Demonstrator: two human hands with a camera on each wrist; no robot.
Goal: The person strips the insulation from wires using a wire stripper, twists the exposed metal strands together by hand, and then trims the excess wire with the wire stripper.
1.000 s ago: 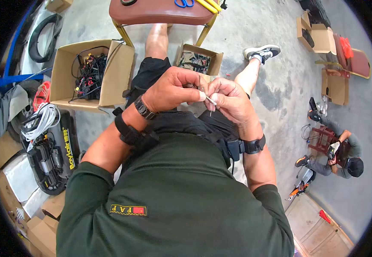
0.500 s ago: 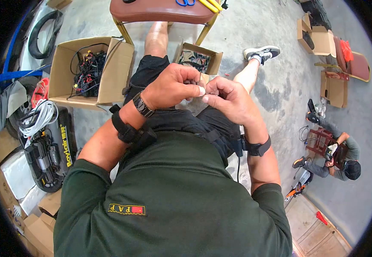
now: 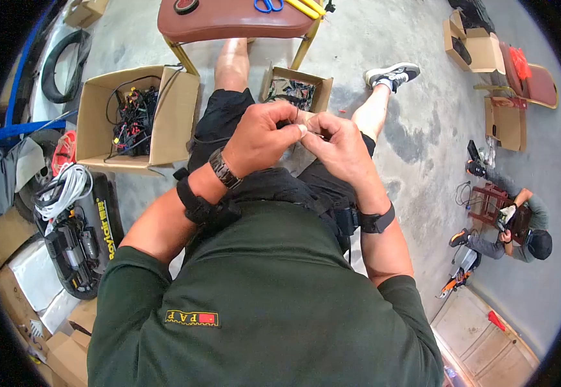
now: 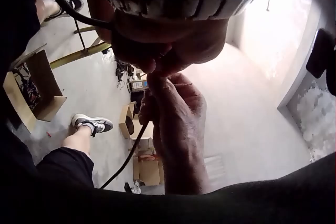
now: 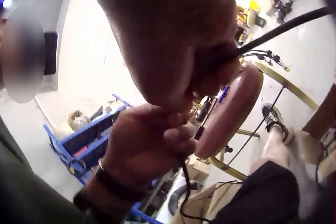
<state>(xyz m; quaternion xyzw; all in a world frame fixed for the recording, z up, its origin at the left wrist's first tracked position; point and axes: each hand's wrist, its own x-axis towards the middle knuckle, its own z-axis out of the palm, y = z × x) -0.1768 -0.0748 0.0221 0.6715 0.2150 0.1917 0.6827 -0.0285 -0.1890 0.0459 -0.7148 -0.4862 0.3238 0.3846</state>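
head view: my left grip [image 3: 258,140] and right grip [image 3: 340,149] pinch the black cable [image 3: 210,140] between curled fingers; one stretch lies sideways, left of my left grip. left wrist view: it slants down-left from my right grip. right wrist view: it rises up-right from my right grip, and hangs below my left.

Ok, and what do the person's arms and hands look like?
The left hand and right hand are ungloved; the dark green sleeves are short. The left wrist wears a dark link-band watch and, higher up, a black strap; the right, a black wristband.
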